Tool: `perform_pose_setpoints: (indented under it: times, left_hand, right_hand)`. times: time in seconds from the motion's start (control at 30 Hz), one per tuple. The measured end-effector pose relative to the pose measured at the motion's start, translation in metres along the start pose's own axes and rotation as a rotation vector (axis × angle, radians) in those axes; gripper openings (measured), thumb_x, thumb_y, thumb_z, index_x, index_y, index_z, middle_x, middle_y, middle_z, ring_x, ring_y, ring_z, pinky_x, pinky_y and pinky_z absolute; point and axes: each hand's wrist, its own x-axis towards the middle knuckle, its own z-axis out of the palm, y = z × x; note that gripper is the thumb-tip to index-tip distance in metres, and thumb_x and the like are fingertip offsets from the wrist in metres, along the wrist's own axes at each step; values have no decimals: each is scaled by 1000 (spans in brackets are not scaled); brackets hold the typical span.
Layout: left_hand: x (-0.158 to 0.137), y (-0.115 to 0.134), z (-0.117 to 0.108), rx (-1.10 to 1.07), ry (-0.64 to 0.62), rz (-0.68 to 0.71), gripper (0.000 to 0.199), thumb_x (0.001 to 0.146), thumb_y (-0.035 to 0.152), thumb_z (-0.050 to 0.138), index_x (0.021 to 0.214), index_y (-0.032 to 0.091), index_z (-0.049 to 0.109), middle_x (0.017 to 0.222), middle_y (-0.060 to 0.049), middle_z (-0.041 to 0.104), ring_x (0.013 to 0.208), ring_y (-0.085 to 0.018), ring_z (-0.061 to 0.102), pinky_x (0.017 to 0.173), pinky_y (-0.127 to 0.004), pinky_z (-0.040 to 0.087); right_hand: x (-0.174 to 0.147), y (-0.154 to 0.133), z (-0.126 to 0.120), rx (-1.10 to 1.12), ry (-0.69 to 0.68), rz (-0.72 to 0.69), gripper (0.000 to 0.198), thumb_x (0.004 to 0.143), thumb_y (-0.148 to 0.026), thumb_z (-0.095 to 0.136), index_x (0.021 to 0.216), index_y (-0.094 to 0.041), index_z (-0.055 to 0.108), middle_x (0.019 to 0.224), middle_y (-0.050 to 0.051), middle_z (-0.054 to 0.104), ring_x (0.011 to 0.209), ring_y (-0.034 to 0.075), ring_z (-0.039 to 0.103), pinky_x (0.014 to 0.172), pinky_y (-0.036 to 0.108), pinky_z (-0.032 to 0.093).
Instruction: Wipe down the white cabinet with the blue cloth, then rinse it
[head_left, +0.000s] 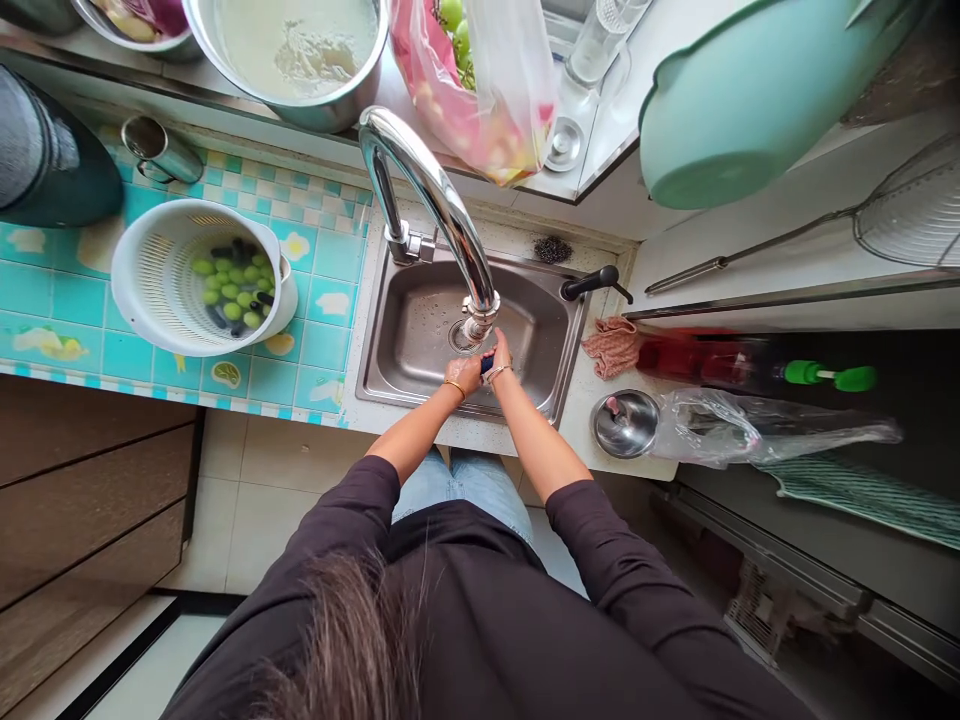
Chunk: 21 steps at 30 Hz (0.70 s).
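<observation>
Both hands are close together over the steel sink [409, 365], just below the outlet of the chrome tap [442, 190]. My left hand [463, 373] is closed, with a small dark, long thing that looks like a dark grape [487, 363] at its fingers. Against the other side of that grape is my right hand [502, 354], its thumb pointing up and its other fingers mostly hidden. To the left, a white strainer basket [154, 280] stands on the counter. Inside it are green grapes [232, 285] and several long dark grapes in water.
A steel pot [367, 80] of floury liquid and a pink bag [442, 110] of grapes stand on the ledge behind. A steel cup [161, 150] lies by the basket. Right of the sink are a cloth [611, 347], a steel bowl [626, 440] and a plastic bag [705, 425].
</observation>
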Motion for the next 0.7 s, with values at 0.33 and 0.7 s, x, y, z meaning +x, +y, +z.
perform_pose_setpoints:
  times: [0.33,0.7]
  left_hand:
    - [6,-10,-7,24,-64,28,36,99,41,65,124,15,66,127,-11,68,115,-24,67,101,-49,57]
    - [7,18,5,-66,22,32,38,99,41,66,127,15,65,130,-12,67,117,-25,67,102,-49,57]
  right_hand:
    - [-1,7,-3,137,262,88,34,101,-42,63,123,-17,64,113,7,70,90,15,69,76,32,63]
    - [-3,-8,-28,89,207,51,37,100,-42,64,128,-18,63,125,9,68,104,20,69,87,40,63]
